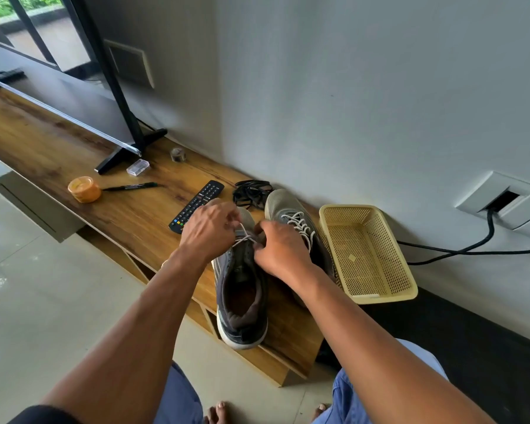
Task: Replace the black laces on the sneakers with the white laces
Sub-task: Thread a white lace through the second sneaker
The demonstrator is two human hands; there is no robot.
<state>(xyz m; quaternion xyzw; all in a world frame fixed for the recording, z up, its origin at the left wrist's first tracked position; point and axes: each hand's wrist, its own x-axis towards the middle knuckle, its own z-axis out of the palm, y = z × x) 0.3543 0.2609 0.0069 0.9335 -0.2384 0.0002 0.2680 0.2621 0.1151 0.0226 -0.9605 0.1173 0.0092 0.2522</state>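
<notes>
— Two bare feet [216, 413] and blue trousers [178, 396] are seen nearest, at the bottom edge. What is counted on the wooden shelf [58, 142]?

— Two grey sneakers are counted. One sneaker [242, 301] is placed in front with its heel over the shelf edge; the second sneaker [288, 206] is placed just beside it, already threaded with a white lace [300, 223].

— And how are the hands held?

— Another white lace [242, 238] is pinched by the left hand [210, 229] and by the right hand [280, 250], fingers curled. It is stretched between both hands, above the front sneaker's eyelets.

— Where are the black laces [251, 192] found?

— One tangled pile is laid behind the sneakers, beside one remote control [196, 206]. One yellow basket [380, 296], one marker [130, 187] and one orange tape roll [84, 189] are also seen.
</notes>
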